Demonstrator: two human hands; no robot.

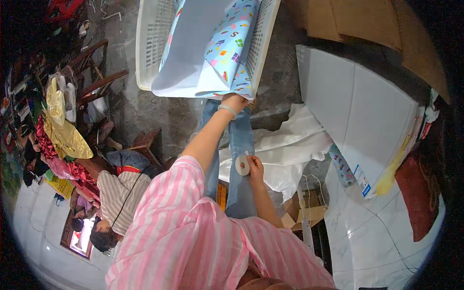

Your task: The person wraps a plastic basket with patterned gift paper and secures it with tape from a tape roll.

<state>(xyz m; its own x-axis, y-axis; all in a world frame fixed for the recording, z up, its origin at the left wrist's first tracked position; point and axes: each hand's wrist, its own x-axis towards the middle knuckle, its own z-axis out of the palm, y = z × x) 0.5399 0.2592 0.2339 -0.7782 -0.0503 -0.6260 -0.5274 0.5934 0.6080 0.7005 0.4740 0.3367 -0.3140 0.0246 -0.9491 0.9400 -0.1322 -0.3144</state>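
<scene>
My left hand [235, 102], with a bracelet at the wrist, is closed at the near edge of a light blue printed sheet [237, 41]. Its fingers are partly hidden by the material. The sheet is loosely rolled, its plain pale inner side showing, and lies in a white slatted plastic basket [145, 63], its near end over the rim. Lower down, in front of my jeans, my right hand [256, 170] pinches a roll of whitish tape [239, 169] by its side.
White sheeting [285, 145] lies on the floor at right, near large white panels [357, 96] and an open cardboard box [314, 215]. Another person in a striped shirt [123, 193] is at left, beside wooden furniture [104, 82] and a gold-coloured bag [67, 135].
</scene>
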